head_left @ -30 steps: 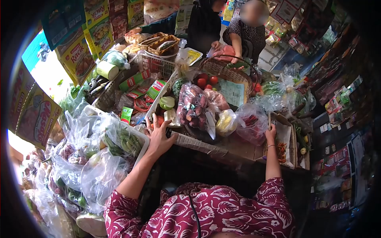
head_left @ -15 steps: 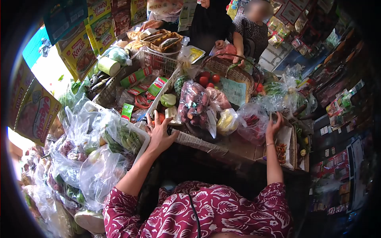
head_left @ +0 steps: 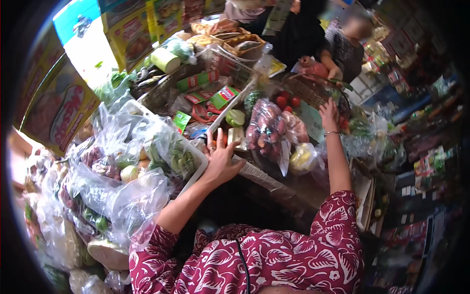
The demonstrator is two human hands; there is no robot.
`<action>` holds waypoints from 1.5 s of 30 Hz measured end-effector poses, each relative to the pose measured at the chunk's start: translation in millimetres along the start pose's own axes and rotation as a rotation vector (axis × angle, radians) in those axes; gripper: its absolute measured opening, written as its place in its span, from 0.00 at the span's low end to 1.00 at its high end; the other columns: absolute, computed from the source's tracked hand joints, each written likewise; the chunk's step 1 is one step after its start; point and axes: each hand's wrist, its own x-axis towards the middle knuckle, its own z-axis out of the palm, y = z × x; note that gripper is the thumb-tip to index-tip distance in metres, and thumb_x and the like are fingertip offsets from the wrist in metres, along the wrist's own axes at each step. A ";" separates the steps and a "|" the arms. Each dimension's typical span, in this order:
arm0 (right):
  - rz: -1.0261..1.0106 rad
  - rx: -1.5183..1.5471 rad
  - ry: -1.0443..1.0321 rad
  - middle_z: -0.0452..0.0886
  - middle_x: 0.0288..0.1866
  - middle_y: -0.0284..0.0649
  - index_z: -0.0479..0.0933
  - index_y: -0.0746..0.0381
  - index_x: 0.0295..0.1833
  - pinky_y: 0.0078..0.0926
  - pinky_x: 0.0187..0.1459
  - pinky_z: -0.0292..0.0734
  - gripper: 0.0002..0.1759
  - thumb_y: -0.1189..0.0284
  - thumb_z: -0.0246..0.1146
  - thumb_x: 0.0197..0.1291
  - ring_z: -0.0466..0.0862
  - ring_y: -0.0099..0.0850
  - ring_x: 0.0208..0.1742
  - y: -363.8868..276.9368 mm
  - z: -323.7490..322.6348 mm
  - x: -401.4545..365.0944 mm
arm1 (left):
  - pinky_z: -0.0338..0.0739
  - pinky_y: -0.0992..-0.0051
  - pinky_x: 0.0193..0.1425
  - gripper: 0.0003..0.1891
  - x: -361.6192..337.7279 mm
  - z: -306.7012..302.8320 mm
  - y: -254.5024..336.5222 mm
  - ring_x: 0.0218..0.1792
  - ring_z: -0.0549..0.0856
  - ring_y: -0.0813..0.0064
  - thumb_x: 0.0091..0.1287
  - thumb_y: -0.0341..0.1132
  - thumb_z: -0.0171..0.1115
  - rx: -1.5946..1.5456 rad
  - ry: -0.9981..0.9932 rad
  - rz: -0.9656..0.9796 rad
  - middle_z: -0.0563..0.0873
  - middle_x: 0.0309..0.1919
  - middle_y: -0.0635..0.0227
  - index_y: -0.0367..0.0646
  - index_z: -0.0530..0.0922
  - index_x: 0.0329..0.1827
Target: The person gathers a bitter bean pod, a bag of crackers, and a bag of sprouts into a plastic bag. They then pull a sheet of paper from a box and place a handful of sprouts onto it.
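My left hand [head_left: 223, 160] rests with its fingers spread at the corner of the white crate [head_left: 201, 166], beside a pale block-shaped item [head_left: 237, 137] and a light green vegetable [head_left: 235, 117]. Nothing is gripped in it. My right hand [head_left: 329, 116] reaches over the wicker basket [head_left: 313, 95], its fingers extended and apart. Below that hand lies a greenish sheet of paper [head_left: 307, 117]. Red tomatoes [head_left: 282, 102] sit left of the paper. Between my hands stand a clear bag of purplish-red round produce [head_left: 264, 128] and a small bag of something yellow [head_left: 302, 159].
Bagged vegetables [head_left: 132, 171] pile up on the left. Behind them a basket [head_left: 169, 93] holds red and green packets [head_left: 197, 81]. Seasoning sachets [head_left: 63, 108] hang at upper left. Across the stall, another person's hand [head_left: 335, 73] is by the basket, near a pinkish-red bag [head_left: 313, 67].
My right hand has moved up and forward from the clear bag at the front edge to above the wicker basket. My left hand stays at the crate corner. The camera view has shifted.
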 end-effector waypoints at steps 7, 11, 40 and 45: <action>-0.038 0.056 0.022 0.47 0.69 0.53 0.42 0.58 0.69 0.44 0.64 0.52 0.42 0.46 0.49 0.58 0.56 0.50 0.67 10.1 -1.4 31.3 | 0.37 0.33 0.58 0.29 -1.0 3.6 -3.4 0.67 0.31 0.40 0.50 0.47 0.63 -0.021 0.042 0.064 0.41 0.67 0.41 0.50 0.69 0.56; -0.038 0.035 0.002 0.47 0.70 0.54 0.40 0.63 0.69 0.39 0.65 0.53 0.41 0.46 0.42 0.62 0.57 0.47 0.68 1.6 3.4 21.5 | 0.35 0.35 0.60 0.29 -1.0 0.5 -1.3 0.67 0.31 0.40 0.49 0.47 0.63 -0.022 0.011 0.041 0.42 0.67 0.42 0.53 0.69 0.57; -0.176 0.316 0.047 0.76 0.29 0.34 0.65 0.57 0.37 0.22 0.26 0.76 0.13 0.62 0.59 0.55 0.79 0.25 0.26 -17.2 14.7 4.1 | 0.37 0.46 0.66 0.30 1.5 0.9 1.1 0.67 0.36 0.39 0.50 0.48 0.64 0.013 -0.018 0.062 0.47 0.67 0.42 0.53 0.70 0.57; -0.180 0.366 -0.141 0.77 0.30 0.36 0.73 0.61 0.32 0.19 0.30 0.75 0.03 0.74 0.57 0.54 0.78 0.24 0.29 -12.2 1.1 -14.7 | 0.40 0.51 0.68 0.28 2.1 1.7 -0.5 0.68 0.36 0.41 0.50 0.48 0.65 0.063 -0.015 0.041 0.48 0.69 0.50 0.56 0.71 0.56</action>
